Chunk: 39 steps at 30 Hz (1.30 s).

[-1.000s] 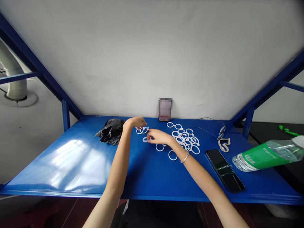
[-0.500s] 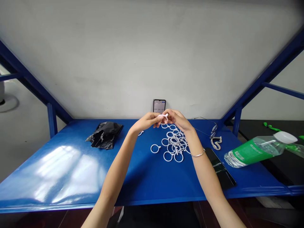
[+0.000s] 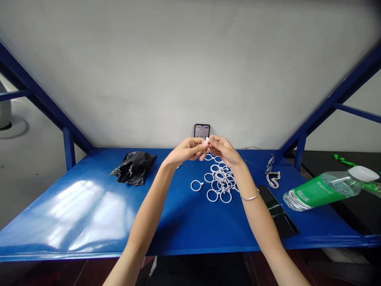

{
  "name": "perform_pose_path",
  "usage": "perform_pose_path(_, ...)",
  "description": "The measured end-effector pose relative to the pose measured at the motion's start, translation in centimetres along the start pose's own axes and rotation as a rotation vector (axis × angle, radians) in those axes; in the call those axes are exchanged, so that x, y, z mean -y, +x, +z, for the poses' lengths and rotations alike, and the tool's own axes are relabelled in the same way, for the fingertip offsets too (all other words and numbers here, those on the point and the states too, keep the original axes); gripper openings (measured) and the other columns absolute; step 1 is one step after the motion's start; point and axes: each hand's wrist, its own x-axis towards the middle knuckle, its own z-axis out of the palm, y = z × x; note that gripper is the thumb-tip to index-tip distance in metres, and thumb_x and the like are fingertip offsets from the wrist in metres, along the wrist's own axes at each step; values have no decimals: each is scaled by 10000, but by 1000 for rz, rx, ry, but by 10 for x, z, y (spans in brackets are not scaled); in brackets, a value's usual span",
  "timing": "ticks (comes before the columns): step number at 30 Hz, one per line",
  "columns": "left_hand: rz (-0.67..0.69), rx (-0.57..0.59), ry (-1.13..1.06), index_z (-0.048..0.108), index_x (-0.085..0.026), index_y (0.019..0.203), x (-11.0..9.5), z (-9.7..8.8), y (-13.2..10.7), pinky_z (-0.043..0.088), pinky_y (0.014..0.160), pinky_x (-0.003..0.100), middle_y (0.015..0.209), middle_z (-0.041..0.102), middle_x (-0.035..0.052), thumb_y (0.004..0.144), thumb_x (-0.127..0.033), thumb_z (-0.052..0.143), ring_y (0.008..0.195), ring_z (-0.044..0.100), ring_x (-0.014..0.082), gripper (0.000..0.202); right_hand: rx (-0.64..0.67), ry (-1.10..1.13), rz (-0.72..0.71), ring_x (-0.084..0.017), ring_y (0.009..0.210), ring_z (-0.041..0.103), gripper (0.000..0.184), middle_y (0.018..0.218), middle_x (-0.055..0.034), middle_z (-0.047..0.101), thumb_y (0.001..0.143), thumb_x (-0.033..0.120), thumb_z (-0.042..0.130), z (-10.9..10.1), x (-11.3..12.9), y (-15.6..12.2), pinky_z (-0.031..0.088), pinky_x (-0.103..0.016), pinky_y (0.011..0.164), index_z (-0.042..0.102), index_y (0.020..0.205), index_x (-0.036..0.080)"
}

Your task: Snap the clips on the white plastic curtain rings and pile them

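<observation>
My left hand (image 3: 190,151) and my right hand (image 3: 223,150) meet above the far part of the blue table. Their fingertips pinch a small white plastic ring (image 3: 207,140) between them; only its knobbed end shows, and the fingers hide the rest. Both hands are closed on it. Below and nearer to me lies a loose pile of white rings (image 3: 220,176), each with a small knob. One single ring (image 3: 196,185) lies apart on the left of the pile. Another is partly hidden behind my left wrist.
A crumpled black plastic bag (image 3: 135,169) lies left. A phone showing a timer (image 3: 201,130) leans on the wall. Right are glasses (image 3: 270,163), a white curved piece (image 3: 273,180), a dark phone (image 3: 281,216) and a tilted bottle with a green label (image 3: 320,190).
The ring between my fingers has turned, so its loop no longer shows and the knob points up. My fingertips have come closer together. The view has shifted slightly.
</observation>
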Motion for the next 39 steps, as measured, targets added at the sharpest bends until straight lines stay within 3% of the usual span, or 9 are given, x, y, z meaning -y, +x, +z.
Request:
perform_pose_path(3, 38, 20, -170, 536, -159, 761, 5, 2, 4, 124, 393, 169, 476, 300, -101, 851, -550, 658, 392, 193, 26, 420, -20, 103, 5, -39, 458, 170, 512, 538, 81, 348, 753, 604, 740, 5, 0, 0, 109, -251, 461, 479, 616, 186)
perform_pose_path(7, 72, 51, -342, 482, -171, 691, 11, 3, 9, 123, 364, 154, 457, 237, -115, 824, -533, 700, 353, 139, 10, 443, -90, 231, -17, -52, 464, 148, 563, 509, 90, 224, 679, 564, 796, 14, -1, 2, 138, -246, 453, 391, 543, 197)
perform_pose_path(22, 81, 83, -509, 485, -142, 624, 17, 9, 12, 137, 344, 151, 443, 267, -106, 742, -464, 796, 300, 206, -4, 463, -121, 374, -16, -52, 453, 147, 672, 475, 90, 187, 582, 537, 857, 17, -7, 4, 181, -237, 441, 288, 498, 189)
perform_pose_path(29, 142, 40, -484, 418, -155, 577, 13, 21, 13, 130, 341, 168, 459, 308, -96, 691, -545, 802, 299, 167, -15, 559, -173, 300, -7, -76, 474, 152, 689, 469, 80, 190, 527, 614, 841, 23, 2, 0, 190, -267, 468, 286, 477, 209)
perform_pose_path(32, 134, -2, -425, 402, -169, 591, 5, 19, 10, 111, 355, 167, 452, 230, -112, 717, -568, 772, 326, 143, -6, 558, -212, 189, -40, -90, 485, 196, 622, 477, 70, 243, 592, 654, 786, 20, 5, -1, 230, -270, 488, 355, 486, 218)
perform_pose_path(34, 108, -27, -347, 426, -160, 618, -2, 12, 6, 97, 366, 165, 482, 317, -90, 756, -553, 750, 351, 177, -6, 527, -209, 48, -101, -101, 529, 320, 527, 524, 47, 376, 702, 635, 722, 15, 7, -2, 311, -270, 551, 463, 519, 214)
perform_pose_path(36, 35, -15, -261, 470, -138, 655, -6, 3, 1, 95, 369, 168, 617, 496, -27, 791, -531, 728, 379, 233, -15, 490, -150, -83, -132, -117, 644, 454, 458, 621, 13, 510, 797, 597, 650, 12, 9, -2, 381, -275, 669, 566, 583, 201)
perform_pose_path(37, -12, 9, -230, 492, -130, 671, -7, -1, -1, 100, 367, 168, 667, 529, -10, 803, -525, 718, 387, 249, -16, 474, -112, -115, -120, -123, 685, 482, 445, 657, 3, 544, 820, 588, 626, 12, 10, -3, 393, -279, 709, 593, 612, 196)
perform_pose_path(39, -63, 44, -204, 499, -132, 662, -6, -5, -3, 111, 364, 166, 602, 460, -35, 826, -520, 696, 388, 247, -6, 464, -70, -97, -61, -117, 655, 461, 458, 635, 12, 521, 815, 606, 618, 18, 12, -4, 390, -281, 690, 575, 616, 195)
